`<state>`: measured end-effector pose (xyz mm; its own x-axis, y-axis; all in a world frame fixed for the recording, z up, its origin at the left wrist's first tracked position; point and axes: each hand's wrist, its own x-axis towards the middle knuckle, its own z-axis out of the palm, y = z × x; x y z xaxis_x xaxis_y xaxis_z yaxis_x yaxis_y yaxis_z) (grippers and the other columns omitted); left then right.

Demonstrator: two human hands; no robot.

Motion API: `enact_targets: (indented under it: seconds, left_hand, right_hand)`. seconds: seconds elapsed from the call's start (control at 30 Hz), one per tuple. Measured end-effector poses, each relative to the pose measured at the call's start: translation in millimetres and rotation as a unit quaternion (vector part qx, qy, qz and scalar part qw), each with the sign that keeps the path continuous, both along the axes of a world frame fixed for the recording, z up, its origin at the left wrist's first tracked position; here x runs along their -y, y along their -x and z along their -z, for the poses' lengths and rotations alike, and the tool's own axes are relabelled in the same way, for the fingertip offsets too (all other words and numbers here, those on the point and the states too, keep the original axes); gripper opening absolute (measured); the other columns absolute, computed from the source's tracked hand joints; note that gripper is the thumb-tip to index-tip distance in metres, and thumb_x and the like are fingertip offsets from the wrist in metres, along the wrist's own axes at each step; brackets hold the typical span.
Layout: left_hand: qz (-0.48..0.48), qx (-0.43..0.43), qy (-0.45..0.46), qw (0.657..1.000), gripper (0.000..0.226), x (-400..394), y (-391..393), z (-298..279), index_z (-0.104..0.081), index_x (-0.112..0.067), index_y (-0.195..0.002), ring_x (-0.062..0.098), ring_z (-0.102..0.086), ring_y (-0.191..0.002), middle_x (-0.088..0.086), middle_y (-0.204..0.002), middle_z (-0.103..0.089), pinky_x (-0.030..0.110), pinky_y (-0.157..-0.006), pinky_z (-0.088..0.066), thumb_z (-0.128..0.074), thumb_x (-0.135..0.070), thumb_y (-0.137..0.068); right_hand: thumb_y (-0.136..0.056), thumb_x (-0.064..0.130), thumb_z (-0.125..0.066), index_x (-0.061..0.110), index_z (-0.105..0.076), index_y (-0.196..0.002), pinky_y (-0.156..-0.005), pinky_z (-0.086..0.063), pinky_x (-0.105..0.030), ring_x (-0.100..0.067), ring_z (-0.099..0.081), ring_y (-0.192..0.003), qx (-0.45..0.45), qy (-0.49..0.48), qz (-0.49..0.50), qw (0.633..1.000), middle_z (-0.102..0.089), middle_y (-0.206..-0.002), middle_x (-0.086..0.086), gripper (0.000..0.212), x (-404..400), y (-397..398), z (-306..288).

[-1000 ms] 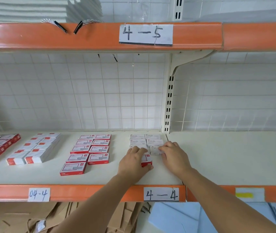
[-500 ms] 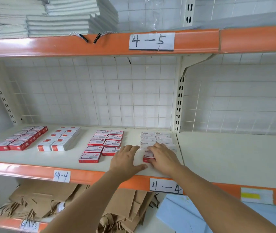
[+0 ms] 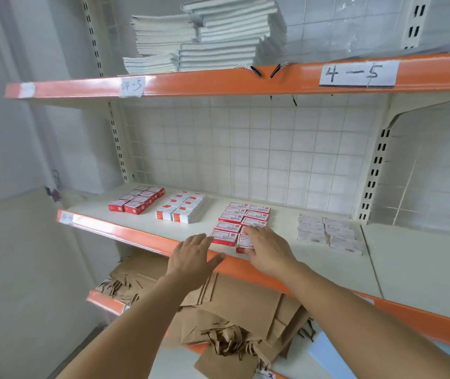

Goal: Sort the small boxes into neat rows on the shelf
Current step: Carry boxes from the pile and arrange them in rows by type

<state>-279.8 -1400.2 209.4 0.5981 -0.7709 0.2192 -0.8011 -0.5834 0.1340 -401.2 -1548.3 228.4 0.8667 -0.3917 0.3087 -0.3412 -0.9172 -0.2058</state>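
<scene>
Orange front edges (image 3: 245, 265) on cream shelves (image 3: 314, 258). White paper labels (image 3: 359, 73) with dark handwritten numbers. Pale grid of white square tiles (image 3: 259, 154) behind a thin wire mesh. Red boxes with white tops (image 3: 136, 202) at far left; white boxes with red ends (image 3: 182, 210) next; red-and-white printed boxes (image 3: 241, 218) in the middle; white boxes with faint grey print (image 3: 328, 233) at right. Pale grey-white stacked booklets (image 3: 207, 36) above. Brown paper bags (image 3: 232, 310) below. Light blue sheet (image 3: 328, 356) at bottom right.
</scene>
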Motion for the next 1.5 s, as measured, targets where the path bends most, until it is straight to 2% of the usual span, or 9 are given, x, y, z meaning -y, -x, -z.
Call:
enact_targets:
  seconds: [0.1,0.27,0.47,0.63,0.9,1.07,1.2,1.5]
  left_hand:
    - [-0.025,0.002,-0.016,1.000,0.062,-37,-20,-1,-0.029,-0.026,-0.146,0.017,-0.021,-0.143,-0.003,-0.155,-0.026,0.038,-0.116,-0.018,-0.030,-0.060,-0.094]
    - [-0.042,0.010,-0.024,0.999,0.059,-107,-61,-7,-0.030,-0.027,-0.145,0.017,-0.022,-0.142,-0.003,-0.154,-0.027,0.038,-0.114,-0.021,-0.034,-0.058,-0.095]
    - [-0.058,0.018,-0.020,0.998,0.058,-181,-111,-15,-0.033,-0.026,-0.143,0.019,-0.028,-0.139,-0.003,-0.151,-0.032,0.036,-0.111,-0.026,-0.033,-0.057,-0.095]
    - [-0.072,0.009,-0.019,0.997,0.055,-214,-145,-15,-0.034,-0.026,-0.143,0.018,-0.025,-0.140,-0.003,-0.153,-0.030,0.035,-0.113,-0.022,-0.032,-0.055,-0.096]
    - [-0.063,-0.007,-0.002,0.998,0.052,-211,-205,-7,-0.037,-0.025,-0.140,0.017,-0.027,-0.138,-0.004,-0.150,-0.033,0.034,-0.111,-0.024,-0.033,-0.053,-0.097]
    - [-0.070,-0.014,-0.008,0.997,0.056,-194,-250,-9,-0.031,-0.026,-0.145,0.018,-0.022,-0.141,-0.002,-0.153,-0.028,0.036,-0.113,-0.022,-0.032,-0.054,-0.097]
    - [-0.063,-0.009,-0.007,0.998,0.056,-178,-285,-13,-0.033,-0.026,-0.144,0.018,-0.024,-0.140,-0.002,-0.152,-0.030,0.036,-0.113,-0.023,-0.033,-0.055,-0.096]
    - [-0.007,-0.004,0.010,1.000,0.058,-157,-353,-11,-0.034,-0.026,-0.143,0.019,-0.028,-0.137,-0.002,-0.149,-0.034,0.035,-0.109,-0.026,-0.032,-0.058,-0.095]
  right_hand:
    - [-0.092,0.024,-0.053,0.016,-0.041,-0.134,-0.094,-0.041,-0.036,-0.023,-0.043,-0.124,0.007,0.002,-0.010,1.000,-0.050,-0.134,-0.004,0.044,-30,-24,-3]
    - [-0.092,0.025,-0.054,0.017,-0.044,-0.131,-0.086,-0.044,-0.036,-0.022,-0.048,-0.116,0.022,-0.011,-0.011,1.000,-0.055,-0.127,-0.003,0.041,-83,-73,-10]
    - [-0.092,0.025,-0.056,0.017,-0.044,-0.132,-0.088,-0.044,-0.036,-0.023,-0.048,-0.117,0.038,-0.026,-0.005,0.999,-0.055,-0.128,-0.003,0.043,-140,-130,-6]
    - [-0.092,0.025,-0.057,0.018,-0.045,-0.132,-0.086,-0.044,-0.031,-0.021,-0.051,-0.116,0.051,-0.038,0.012,0.998,-0.056,-0.127,-0.002,0.042,-169,-171,-1]
    - [-0.091,0.025,-0.059,0.019,-0.047,-0.133,-0.086,-0.043,-0.031,-0.020,-0.049,-0.117,0.055,-0.031,0.014,0.998,-0.049,-0.129,-0.001,0.043,-169,-236,3]
    - [-0.090,0.027,-0.060,0.023,-0.048,-0.133,-0.080,-0.045,-0.031,-0.018,-0.047,-0.114,0.056,-0.013,0.021,0.998,-0.047,-0.124,0.002,0.044,-155,-279,0]
    - [-0.090,0.029,-0.060,0.023,-0.046,-0.134,-0.083,-0.048,-0.034,-0.018,-0.044,-0.118,0.030,0.001,0.019,0.999,-0.046,-0.128,0.001,0.047,-151,-308,-1]
    - [-0.091,0.030,-0.058,0.023,-0.045,-0.136,-0.091,-0.042,-0.034,-0.020,-0.041,-0.122,0.001,0.005,0.017,1.000,-0.046,-0.130,0.000,0.048,-162,-366,5]
